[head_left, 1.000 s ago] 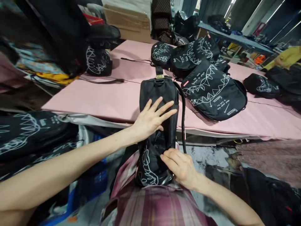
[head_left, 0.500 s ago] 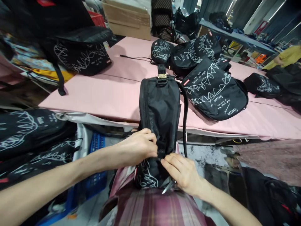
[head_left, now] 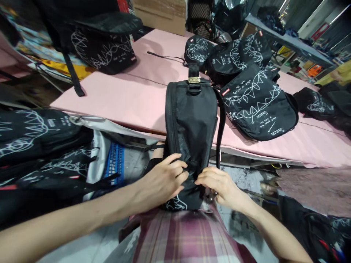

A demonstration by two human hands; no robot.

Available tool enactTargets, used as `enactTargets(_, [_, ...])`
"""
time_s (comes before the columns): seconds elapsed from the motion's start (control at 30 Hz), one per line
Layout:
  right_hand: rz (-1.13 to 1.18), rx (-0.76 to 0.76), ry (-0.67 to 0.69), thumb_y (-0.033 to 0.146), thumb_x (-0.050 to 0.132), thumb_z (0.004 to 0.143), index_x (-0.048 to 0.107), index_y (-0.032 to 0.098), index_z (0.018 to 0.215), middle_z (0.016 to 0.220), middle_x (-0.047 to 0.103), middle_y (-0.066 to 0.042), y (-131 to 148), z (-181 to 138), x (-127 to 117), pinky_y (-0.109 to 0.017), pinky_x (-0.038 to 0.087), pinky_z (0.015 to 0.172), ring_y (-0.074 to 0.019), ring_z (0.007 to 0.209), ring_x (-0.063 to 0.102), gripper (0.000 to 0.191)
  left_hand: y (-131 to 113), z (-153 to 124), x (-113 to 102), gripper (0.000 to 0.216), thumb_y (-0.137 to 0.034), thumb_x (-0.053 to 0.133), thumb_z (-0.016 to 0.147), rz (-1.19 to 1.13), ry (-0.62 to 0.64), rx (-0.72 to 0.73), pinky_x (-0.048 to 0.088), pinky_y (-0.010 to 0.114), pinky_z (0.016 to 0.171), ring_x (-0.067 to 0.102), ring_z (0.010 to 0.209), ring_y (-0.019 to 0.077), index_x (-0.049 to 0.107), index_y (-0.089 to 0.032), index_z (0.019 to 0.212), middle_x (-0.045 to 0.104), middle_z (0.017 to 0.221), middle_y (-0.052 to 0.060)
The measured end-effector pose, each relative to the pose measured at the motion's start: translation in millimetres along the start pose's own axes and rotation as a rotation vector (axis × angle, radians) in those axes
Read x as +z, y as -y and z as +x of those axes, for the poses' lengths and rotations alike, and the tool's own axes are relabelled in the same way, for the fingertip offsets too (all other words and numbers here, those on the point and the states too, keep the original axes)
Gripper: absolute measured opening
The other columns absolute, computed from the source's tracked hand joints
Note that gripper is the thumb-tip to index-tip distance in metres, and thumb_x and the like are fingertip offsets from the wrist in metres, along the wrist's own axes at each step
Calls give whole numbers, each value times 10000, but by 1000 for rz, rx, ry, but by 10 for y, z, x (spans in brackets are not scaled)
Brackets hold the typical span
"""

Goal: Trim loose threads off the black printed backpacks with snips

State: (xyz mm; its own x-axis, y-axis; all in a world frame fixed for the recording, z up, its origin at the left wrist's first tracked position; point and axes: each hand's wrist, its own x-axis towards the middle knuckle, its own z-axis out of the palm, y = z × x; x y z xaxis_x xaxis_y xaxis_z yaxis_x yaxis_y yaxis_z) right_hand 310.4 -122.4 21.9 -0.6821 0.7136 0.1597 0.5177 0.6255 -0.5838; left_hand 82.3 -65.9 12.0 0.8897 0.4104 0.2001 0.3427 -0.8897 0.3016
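A black backpack (head_left: 192, 120) lies lengthwise over the near edge of the pink table (head_left: 131, 98), its lower end against my plaid shirt. A gold buckle sits at its far end and a black strap (head_left: 221, 128) runs down its right side. My left hand (head_left: 164, 180) has its fingers curled and pinching the fabric at the bag's lower end. My right hand (head_left: 219, 186) is closed on the same end from the right; something small and metallic shows under its fingers, too hidden to name.
Several black bags with white scribble print (head_left: 255, 98) lie piled on the table's right. Another printed bag (head_left: 101, 47) stands at the far left. More such bags (head_left: 33, 138) are stacked at my left, beside a blue crate (head_left: 115, 160). A cardboard box (head_left: 161, 14) sits behind.
My left hand went from lying flat and spread on the bag's middle to pinching its lower end beside my right hand. The view has shifted slightly downward.
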Motion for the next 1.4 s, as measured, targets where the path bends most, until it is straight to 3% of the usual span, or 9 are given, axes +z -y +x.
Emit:
enactTargets(0.17, [-184, -18, -144, 93, 370, 883, 556, 163, 1080, 1013, 655, -78, -21, 13, -190, -305, 480, 822, -169, 972, 587, 280, -53, -51, 178, 83, -197, 552, 807, -42, -90, -18, 208, 408, 1109, 553, 1032, 169, 625, -180, 842, 664, 874, 16])
enactTargets(0.3, [-617, 240, -172, 220, 454, 905, 578, 161, 983, 723, 624, -32, 16, 55, -365, -252, 408, 549, -155, 633, 577, 158, -79, -60, 209, 90, -164, 534, 819, -17, -116, -67, 221, 442, 1108, 471, 1191, 208, 621, -171, 841, 660, 967, 34])
enactTargets(0.4, [-761, 363, -132, 356, 542, 864, 552, 140, 1047, 828, 617, -69, 36, 86, -418, -280, 390, 560, -197, 704, 573, 282, -123, -80, 249, 104, -142, 532, 819, 17, -145, -137, 166, 517, 1112, 406, 1259, 244, 617, -177, 869, 649, 1013, 37])
enactTargets(0.57, [-694, 162, -157, 224, 514, 899, 580, 166, 978, 928, 623, -57, 42, 111, -369, -292, 369, 655, -173, 799, 538, 118, -208, -74, 291, 172, -86, 491, 821, 46, -186, -201, 165, 524, 1103, 422, 1241, 249, 610, -184, 898, 649, 955, 41])
enactTargets(0.73, [-765, -61, -145, 148, 460, 923, 634, 172, 939, 908, 637, -41, 7, 191, -273, -304, 329, 652, -161, 773, 494, 176, -245, -26, 297, 168, -64, 495, 797, 116, -188, -162, 219, 508, 1079, 431, 1216, 263, 608, -153, 884, 635, 951, 63])
enactTargets(1.17, [-768, -148, -28, 101, 416, 923, 647, 138, 798, 777, 589, -46, -73, 256, -217, -310, 304, 608, -168, 719, 448, 266, -275, 35, 347, 167, -57, 485, 787, 146, -192, -95, 259, 488, 1068, 455, 1171, 255, 615, -144, 845, 621, 917, 60])
enactTargets(1.23, [-738, -128, -85, 118, 425, 926, 651, 137, 849, 800, 602, -52, -110, 178, -214, -310, 314, 617, -168, 735, 458, 239, -298, -2, 389, 220, -56, 493, 790, 141, -242, -92, 264, 500, 1063, 418, 1208, 273, 616, -142, 950, 613, 987, 71])
enactTargets(1.33, [-653, -13, -297, 174, 490, 916, 642, 150, 941, 877, 624, -64, -180, -9, -225, -306, 335, 649, -168, 797, 481, 157, -361, -86, 471, 387, -53, 516, 786, 155, -375, -162, 310, 514, 1016, 356, 1247, 319, 565, -169, 1153, 564, 1117, 99])
enactTargets(1.4, [-604, 68, -404, 195, 535, 897, 638, 166, 950, 870, 625, -58, -213, -144, -228, -302, 341, 658, -166, 803, 487, 120, -401, -127, 512, 417, -43, 500, 793, 163, -418, -233, 366, 469, 948, 417, 1167, 299, 562, -207, 1172, 554, 1094, 94])
